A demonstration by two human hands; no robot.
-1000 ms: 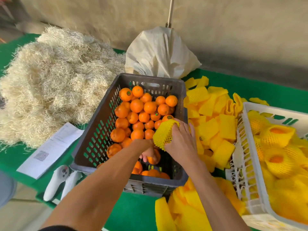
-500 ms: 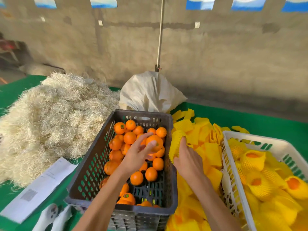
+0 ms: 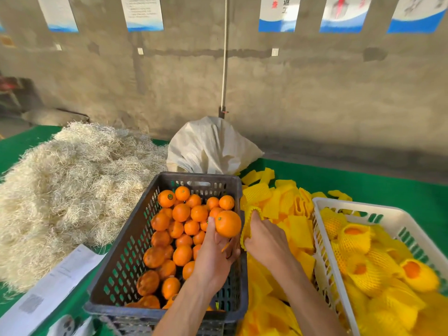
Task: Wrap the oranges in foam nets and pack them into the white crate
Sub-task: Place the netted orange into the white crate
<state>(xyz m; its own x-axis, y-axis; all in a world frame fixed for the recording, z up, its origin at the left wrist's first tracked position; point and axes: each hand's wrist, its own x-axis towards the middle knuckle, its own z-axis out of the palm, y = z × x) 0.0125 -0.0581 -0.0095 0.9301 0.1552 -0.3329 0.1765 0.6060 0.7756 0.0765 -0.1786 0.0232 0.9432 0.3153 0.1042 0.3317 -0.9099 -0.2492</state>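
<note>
We're in a fruit-packing shed, plain and practical. A bare, stained concrete wall (image 3: pixel 315 93) runs behind the bench, with printed posters (image 3: pixel 143 13) hung in a row along the top. The work surface wears a green cloth (image 3: pixel 363 180). Bulk supplies crowd it: a big heap of pale straw-like packing wool (image 3: pixel 72 190), a slumped white woven sack (image 3: pixel 211 146), a drift of loose yellow foam nets (image 3: pixel 278 200), a dark slotted crate (image 3: pixel 121 251) full of oranges (image 3: pixel 181 212), and a white crate (image 3: pixel 358 204) of netted fruit.
</note>
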